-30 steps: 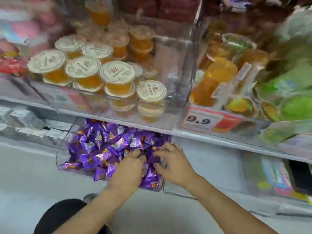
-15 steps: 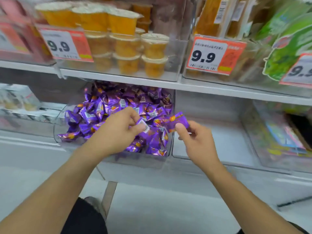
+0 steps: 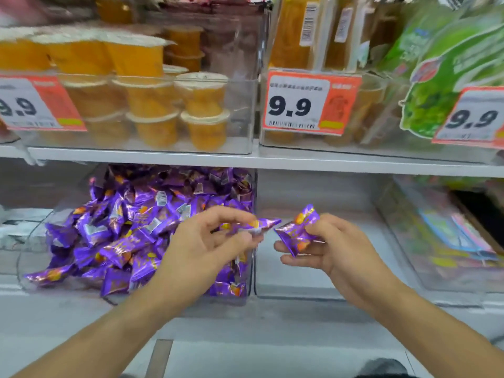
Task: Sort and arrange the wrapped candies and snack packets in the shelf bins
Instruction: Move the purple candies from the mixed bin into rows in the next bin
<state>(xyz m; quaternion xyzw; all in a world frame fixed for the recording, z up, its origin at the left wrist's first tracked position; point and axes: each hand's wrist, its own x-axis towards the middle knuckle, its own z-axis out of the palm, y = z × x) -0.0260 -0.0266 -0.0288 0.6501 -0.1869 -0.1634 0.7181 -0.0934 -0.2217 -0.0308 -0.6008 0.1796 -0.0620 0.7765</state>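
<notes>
A clear bin [image 3: 35, 271] on the lower shelf holds a heap of purple wrapped candies [image 3: 128, 227]. My left hand [image 3: 201, 249] pinches one purple candy [image 3: 259, 224] in front of the bin's right end. My right hand [image 3: 330, 249] holds a second purple candy [image 3: 297, 230] between thumb and fingers, in front of the neighbouring clear bin [image 3: 313, 294]. The two candies sit close together, tips nearly touching. No candies show in the neighbouring bin.
The upper shelf carries clear bins of orange jelly cups [image 3: 152, 105], tall orange packets [image 3: 294, 36] and green packets [image 3: 447, 77], with 9.9 price tags [image 3: 305, 105]. A bin of colourful flat packets [image 3: 450, 236] stands at the lower right. A white shelf edge [image 3: 245, 159] runs across.
Both hands lifted out of the purple heap, each with a candy. The right hand's candy moved right, in front of the neighbouring bin. The camera dropped and came closer to the shelf.
</notes>
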